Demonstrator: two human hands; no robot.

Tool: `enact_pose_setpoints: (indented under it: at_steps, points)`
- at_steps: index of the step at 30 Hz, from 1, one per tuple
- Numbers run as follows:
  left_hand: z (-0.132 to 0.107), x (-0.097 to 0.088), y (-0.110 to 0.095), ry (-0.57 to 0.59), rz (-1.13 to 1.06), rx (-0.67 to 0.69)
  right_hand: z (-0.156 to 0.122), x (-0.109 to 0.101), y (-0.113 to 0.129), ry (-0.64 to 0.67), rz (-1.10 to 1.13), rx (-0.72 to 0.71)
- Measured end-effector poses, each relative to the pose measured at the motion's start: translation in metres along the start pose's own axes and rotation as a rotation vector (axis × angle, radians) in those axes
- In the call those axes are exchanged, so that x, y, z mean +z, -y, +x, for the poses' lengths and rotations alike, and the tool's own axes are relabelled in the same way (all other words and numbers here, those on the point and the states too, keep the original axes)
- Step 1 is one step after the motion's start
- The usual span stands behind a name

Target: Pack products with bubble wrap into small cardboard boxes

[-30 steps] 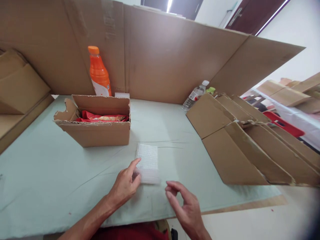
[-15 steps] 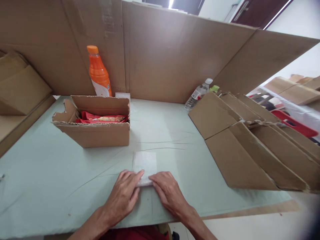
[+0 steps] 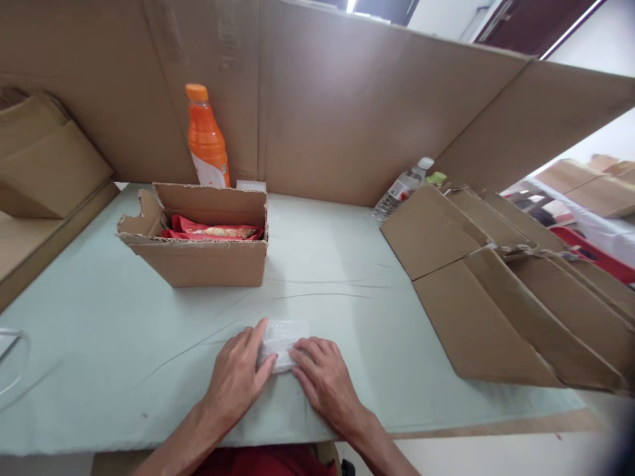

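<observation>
Close to the table's front edge lies a small packet of translucent whitish plastic (image 3: 284, 340) that looks like bubble wrap. It is folded over at its near side, with a flat strip showing beyond the fold. My left hand (image 3: 241, 363) grips its left side, thumb at the near edge and index finger stretched along the far left. On the right side, my right hand (image 3: 325, 373) holds it with curled fingers on top and the thumb below. What lies inside the plastic, if anything, cannot be made out.
An open cardboard box (image 3: 213, 264) with red packets (image 3: 213, 228) stands behind my left hand. Past it is an orange bottle (image 3: 207, 145). A clear bottle (image 3: 401, 188) leans by a cardboard divider box (image 3: 486, 317) at right. A tall cardboard wall (image 3: 347, 106) closes the back.
The flat far part of the plastic has become shorter as its near side is folded over. My left hand has shifted slightly left and its index finger now reaches forward along the edge.
</observation>
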State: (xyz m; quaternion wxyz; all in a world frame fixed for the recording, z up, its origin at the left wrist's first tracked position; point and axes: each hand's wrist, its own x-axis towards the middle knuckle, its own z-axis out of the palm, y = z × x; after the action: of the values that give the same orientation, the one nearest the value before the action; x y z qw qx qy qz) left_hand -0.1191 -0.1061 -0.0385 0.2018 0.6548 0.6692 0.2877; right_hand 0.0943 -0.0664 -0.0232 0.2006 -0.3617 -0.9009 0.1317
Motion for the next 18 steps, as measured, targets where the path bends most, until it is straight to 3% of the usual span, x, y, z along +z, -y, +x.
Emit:
enact_pose_setpoints:
  at_steps: [4,8,12,14,18]
  points:
    - [-0.017,-0.001,0.008,-0.014,-0.513,-0.276,0.014,0.006,-0.001,-0.106,0.257,0.184]
    - [-0.021,0.008,0.005,0.033,-0.927,-0.374,0.018,-0.003,0.01,0.115,0.615,0.282]
    - [-0.02,0.014,0.0,0.048,-0.894,-0.352,0.012,-0.017,0.008,0.147,0.703,0.311]
    - [-0.024,0.019,0.002,0.029,-0.784,-0.279,0.012,-0.02,0.005,0.164,0.757,0.345]
    - [-0.029,0.022,0.007,-0.015,-0.538,-0.105,0.028,-0.016,0.008,0.331,0.79,0.361]
